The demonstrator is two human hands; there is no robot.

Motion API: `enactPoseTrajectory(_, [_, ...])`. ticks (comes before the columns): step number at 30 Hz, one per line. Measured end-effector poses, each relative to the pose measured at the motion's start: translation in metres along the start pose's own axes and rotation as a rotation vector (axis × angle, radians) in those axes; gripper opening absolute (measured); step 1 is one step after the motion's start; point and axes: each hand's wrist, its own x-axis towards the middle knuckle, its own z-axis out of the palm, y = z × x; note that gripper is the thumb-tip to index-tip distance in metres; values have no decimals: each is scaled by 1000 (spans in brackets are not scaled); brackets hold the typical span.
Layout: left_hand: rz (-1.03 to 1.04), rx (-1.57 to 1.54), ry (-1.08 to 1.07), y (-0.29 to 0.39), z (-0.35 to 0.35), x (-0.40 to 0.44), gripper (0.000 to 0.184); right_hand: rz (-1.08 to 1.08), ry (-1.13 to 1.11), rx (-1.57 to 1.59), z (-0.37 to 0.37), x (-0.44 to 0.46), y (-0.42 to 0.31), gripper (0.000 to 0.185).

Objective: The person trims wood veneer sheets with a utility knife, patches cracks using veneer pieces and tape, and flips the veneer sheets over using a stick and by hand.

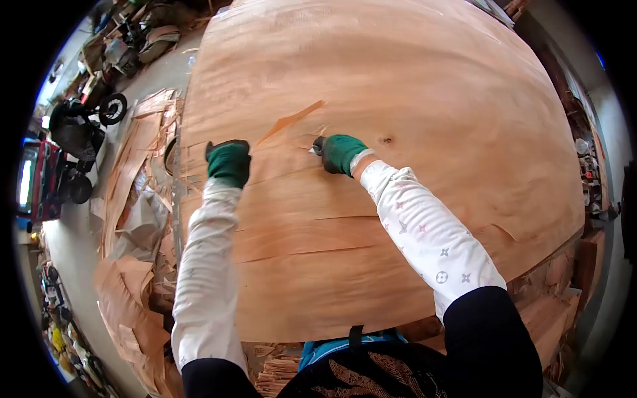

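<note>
A large sheet of wood veneer (424, 86) lies spread in front of me, with splits and overlapping edges in its near left part. My left hand (229, 162), in a green glove with dark fingers, is over the left part of the sheet. Its fingers are curled, and what may be inside them is hidden. Near the sheet's middle, my right hand (342, 154) in a matching glove pinches a small metal blade (314, 151), whose pale tip shows low over the veneer. A loose orange veneer strip (292, 121) lies just beyond both hands.
Torn veneer scraps (136, 172) are heaped along the left edge, with crumpled sheets (129, 312) nearer me. Farther left stand a motorbike (83, 126) and a red vehicle (40, 179). Stacked wood (551, 312) lies at the right.
</note>
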Motion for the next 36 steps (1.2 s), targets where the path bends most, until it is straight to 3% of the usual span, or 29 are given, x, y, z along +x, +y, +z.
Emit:
enactPoseTrajectory(3, [65,-12,83,-74,-38,-42,11,-54,93,40,0,-4,0,26])
enactPoseTrajectory(7, [-41,313,15,-159,-149,-145,6,26,196,70,25,5,6,25])
enactPoseTrajectory(9, [-97,471,89,-175,-211,-211,4,14,253,44,34,7,7,25])
enactPoseTrajectory(11, [-276,514,-16,-193,-259,-283,6,-5,265,57,38,9,9,28])
enactPoseTrajectory(15, [-429,365,-50,-150,-342,-399,10,-44,278,45,40,8,14,31])
enactPoseTrajectory(17, [-506,336,-19,-107,-358,-430,13,109,155,271,10,-12,-4,29])
enactPoseTrajectory(21, [-565,277,-29,-51,-377,-490,13,-325,648,392,53,9,41,20])
enactPoseTrajectory(22, [-574,269,-34,-38,-380,-502,12,-140,417,652,44,-15,13,18])
enactPoseTrajectory(23, [-598,226,-49,-32,-380,-506,11,-213,416,717,36,-34,-20,16])
enactPoseTrajectory(24, [-613,183,-55,-23,-379,-514,11,-249,268,910,34,-57,-53,18])
enactPoseTrajectory(25, [-623,139,-58,-15,-377,-521,10,-409,220,855,36,-77,-81,22])
enactPoseTrajectory(26, [-546,171,-13,-10,-374,-525,10,-531,108,1043,38,-101,-119,29])
enactPoseTrajectory(28, [-586,71,7,0,-364,-543,10,-551,-129,1199,50,-145,-188,47])
enactPoseTrajectory(29, [-604,15,11,4,-357,-551,10,-789,-304,1329,66,-154,-206,51])
enactPoseTrajectory(31, [-636,-134,44,11,-338,-571,12,-662,-531,1377,82,-193,-265,53])
enactPoseTrajectory(33, [-664,-285,25,14,-315,-597,11,-627,-628,1335,118,-206,-312,48])
enactPoseTrajectory(36, [-640,-452,20,22,-283,-627,10,-508,-708,1525,137,-238,-366,37])
